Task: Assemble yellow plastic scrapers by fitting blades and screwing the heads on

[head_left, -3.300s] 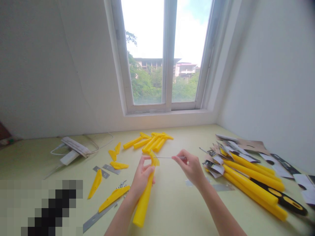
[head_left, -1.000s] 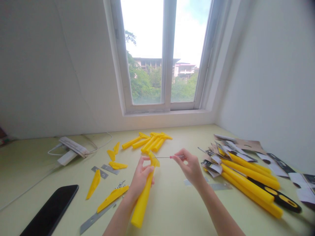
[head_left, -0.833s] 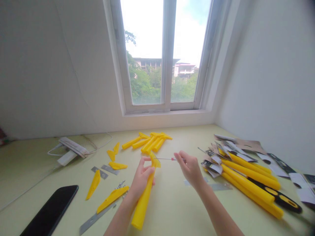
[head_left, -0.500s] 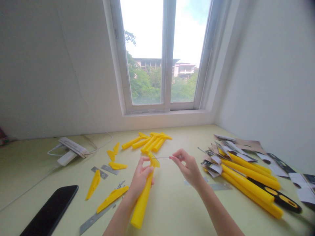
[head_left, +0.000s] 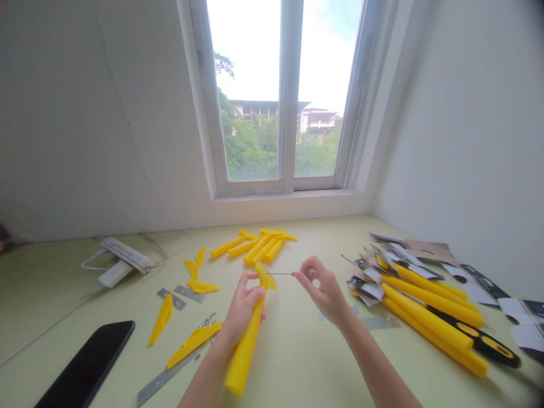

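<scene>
Pale green worktop (head_left: 293, 368), spread beneath a two-pane window (head_left: 289, 113) and bearing yellow tool parts. At right, a heap of long yellow handles (head_left: 431, 311) lies with card packaging (head_left: 431, 251) at its far end and a black-and-yellow handle (head_left: 484, 340) along its near side. At lower left, a dark phone (head_left: 87, 362) lies slantwise. At centre, a yellow tool (head_left: 246, 348) is raised in the left-hand grip (head_left: 246, 300), which is wrapped about its upper shaft; the flared head points away from the person, the broad butt toward them. Opposite, the right-hand grip (head_left: 323, 286) is closed on a screwdriver, fingertips around its handle. Beyond both hands, a row of yellow tools (head_left: 260, 249) lies side by side; farther left is a white power strip (head_left: 127, 254). A long grey blade (head_left: 153, 386) lies partly beneath a loose yellow piece (head_left: 193, 344); short grey plates (head_left: 191, 293) lie farther back. The screwdriver (head_left: 280, 274) extends sideways, its tip at the held head, exact contact too small to tell. Smallest are the screws (head_left: 208, 319), scattered near the left forearm.
</scene>
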`<state>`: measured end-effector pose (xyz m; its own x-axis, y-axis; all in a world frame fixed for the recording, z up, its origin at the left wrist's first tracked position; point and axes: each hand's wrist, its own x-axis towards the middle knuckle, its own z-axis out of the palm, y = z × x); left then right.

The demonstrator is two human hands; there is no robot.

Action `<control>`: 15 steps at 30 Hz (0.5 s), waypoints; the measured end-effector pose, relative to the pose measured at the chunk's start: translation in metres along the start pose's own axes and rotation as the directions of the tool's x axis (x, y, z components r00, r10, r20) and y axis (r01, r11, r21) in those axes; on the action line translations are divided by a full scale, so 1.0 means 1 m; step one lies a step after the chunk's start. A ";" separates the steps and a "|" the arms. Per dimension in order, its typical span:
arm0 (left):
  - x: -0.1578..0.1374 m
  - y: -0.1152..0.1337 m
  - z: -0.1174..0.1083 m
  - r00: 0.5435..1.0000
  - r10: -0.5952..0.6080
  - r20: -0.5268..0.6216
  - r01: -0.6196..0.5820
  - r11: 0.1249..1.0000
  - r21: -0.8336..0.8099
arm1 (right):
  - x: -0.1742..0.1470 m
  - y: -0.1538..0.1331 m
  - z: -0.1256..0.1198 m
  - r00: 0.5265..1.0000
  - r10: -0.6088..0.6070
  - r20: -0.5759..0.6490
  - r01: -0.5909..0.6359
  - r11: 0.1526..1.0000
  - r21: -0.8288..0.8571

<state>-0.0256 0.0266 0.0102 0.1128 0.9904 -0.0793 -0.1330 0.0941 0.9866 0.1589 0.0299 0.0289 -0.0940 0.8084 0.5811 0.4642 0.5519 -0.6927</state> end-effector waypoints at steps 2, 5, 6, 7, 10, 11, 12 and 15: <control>-0.001 0.000 0.000 1.000 0.005 0.008 -0.005 1.000 -0.003 | 0.000 0.002 0.000 0.999 0.002 -0.037 -0.003 1.000 -0.012; -0.002 0.002 0.001 1.000 0.013 0.014 -0.013 1.000 -0.003 | 0.001 0.004 0.000 0.996 0.005 -0.088 -0.008 0.999 -0.035; -0.002 0.002 0.001 1.000 0.015 0.013 -0.015 1.000 -0.002 | 0.001 0.004 0.000 0.995 0.007 -0.095 -0.011 0.999 -0.039; -0.002 0.003 0.001 1.000 0.015 0.010 -0.015 1.000 0.000 | 0.000 0.004 0.000 0.995 0.010 -0.098 -0.014 0.999 -0.043; -0.003 0.003 0.002 1.000 0.017 -0.001 -0.017 1.000 -0.003 | 0.000 0.002 -0.001 0.995 0.024 -0.098 -0.029 0.998 -0.053; -0.003 0.003 0.002 1.000 0.018 -0.003 -0.018 1.000 -0.007 | 0.000 0.002 -0.001 0.995 0.027 -0.098 -0.033 0.998 -0.057; -0.003 0.003 0.002 1.000 0.018 -0.004 -0.018 1.000 -0.011 | 0.000 0.001 -0.001 0.995 0.030 -0.097 -0.036 0.997 -0.061; -0.003 0.002 0.003 1.000 0.001 -0.003 -0.001 1.000 -0.012 | 0.000 0.001 -0.001 0.992 0.042 -0.120 -0.056 0.992 -0.116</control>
<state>-0.0234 0.0240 0.0131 0.1102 0.9908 -0.0783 -0.1446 0.0940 0.9850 0.1605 0.0300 0.0289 0.0316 0.8004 0.5986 0.5679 0.4785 -0.6698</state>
